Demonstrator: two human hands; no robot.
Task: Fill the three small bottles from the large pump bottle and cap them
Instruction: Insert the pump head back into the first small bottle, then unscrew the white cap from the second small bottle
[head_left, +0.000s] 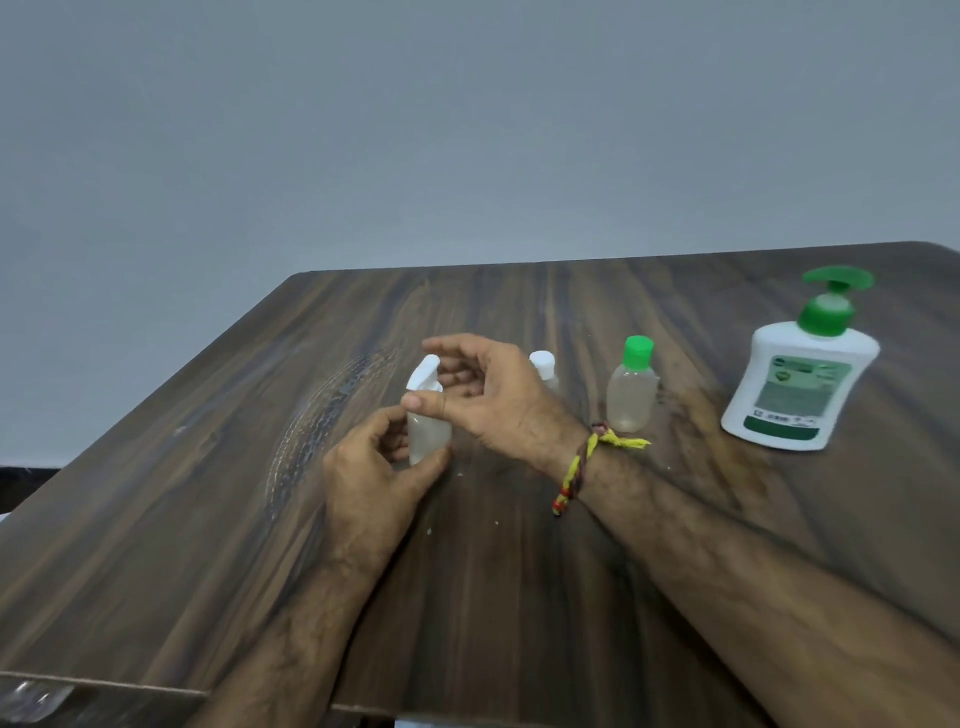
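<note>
Mid-table (519, 597), the left hand (371, 483) grips a small bottle (426, 436); the right hand (480, 389) hovers spread, thumb touching its white cap (425, 373).

The big pump bottle (797, 384) has a green and white label with writing on it, but the words are too blurry to read

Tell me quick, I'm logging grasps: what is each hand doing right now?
Left hand: fingers curled round the small bottle, holding it upright on the table.
Right hand: thumb and fingers at the white cap; firm grip cannot be told.
</note>
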